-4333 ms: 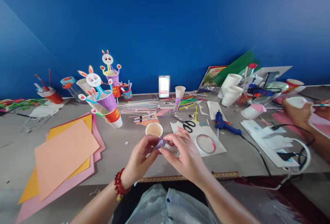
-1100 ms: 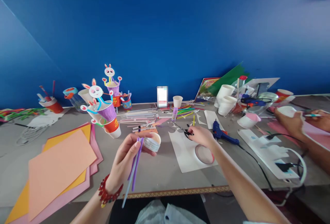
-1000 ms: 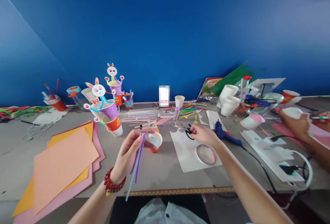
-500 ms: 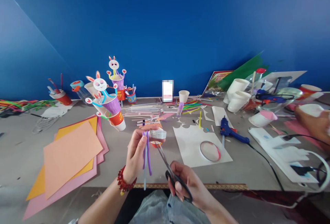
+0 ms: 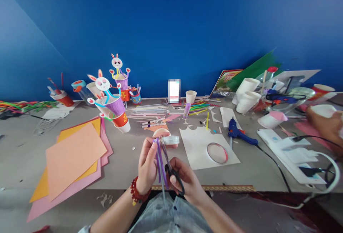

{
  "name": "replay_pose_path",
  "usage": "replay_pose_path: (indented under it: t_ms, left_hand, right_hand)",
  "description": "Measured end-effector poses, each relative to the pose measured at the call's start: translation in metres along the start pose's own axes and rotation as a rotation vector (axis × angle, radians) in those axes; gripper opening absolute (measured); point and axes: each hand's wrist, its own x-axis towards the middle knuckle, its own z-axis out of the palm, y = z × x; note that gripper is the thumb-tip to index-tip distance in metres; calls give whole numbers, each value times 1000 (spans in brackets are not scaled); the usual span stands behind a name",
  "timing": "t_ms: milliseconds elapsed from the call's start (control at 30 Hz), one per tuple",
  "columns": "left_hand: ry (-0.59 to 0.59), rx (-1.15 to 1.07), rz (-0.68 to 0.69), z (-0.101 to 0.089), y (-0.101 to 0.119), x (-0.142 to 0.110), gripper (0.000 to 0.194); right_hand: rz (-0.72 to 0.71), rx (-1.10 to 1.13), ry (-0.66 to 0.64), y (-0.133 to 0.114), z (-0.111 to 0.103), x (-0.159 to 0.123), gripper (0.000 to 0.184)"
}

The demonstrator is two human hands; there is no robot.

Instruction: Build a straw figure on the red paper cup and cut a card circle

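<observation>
My left hand [image 5: 148, 159] pinches thin purple and pale blue stems that look like pipe cleaners [image 5: 161, 168]; they hang down from the fingertips. A roll of white printed tape [image 5: 171, 140] sits by the tips of the same hand, its near wall facing me. In my right hand [image 5: 186, 181] are black-handled scissors [image 5: 177, 179], fingers in the loops. Their blades point up beside the stems, with the tips close to the tape and the left fingers. Whether the blades touch the tape cannot be made out. Behind the left fingers, a paper cup [image 5: 161, 132] is partly hidden.
Rabbit-topped cups [image 5: 115, 104] stand at the left behind stacked coloured paper [image 5: 75, 158]. To the right lie a white sheet [image 5: 193, 154], another tape ring [image 5: 217, 153], a blue glue gun [image 5: 238, 133] and a power strip [image 5: 292, 158]. Another person's hand [image 5: 325, 125] holds a cup at far right.
Both hands have moved slightly right, with the stems and tape. The scissors have come up and left, so their blades now lie right against the stems near my left fingertips.
</observation>
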Motion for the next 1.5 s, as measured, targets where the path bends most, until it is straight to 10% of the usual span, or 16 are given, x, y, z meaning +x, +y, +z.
replay_pose_path:
  t_ms: [700,900,1067,1267,1500]
  left_hand:
    - [126,102,-11,-3,6,0,23]
    - [-70,93,55,-10,14,-4,15]
    - [-216,206,135,-15,10,-8,15]
    - [-332,332,246,-19,6,-11,13]
    - [-482,679,427,-22,10,-13,22]
  right_hand:
    - [-62,-376,159,-6,-6,-3,51]
    - [-82,-1259,600,-42,-71,-6,35]
    - [117,-1833,519,-43,-112,13,25]
    - [346,-1694,388,-52,-123,29,20]
    - [-120,-1100,204,-86,-54,9,32]
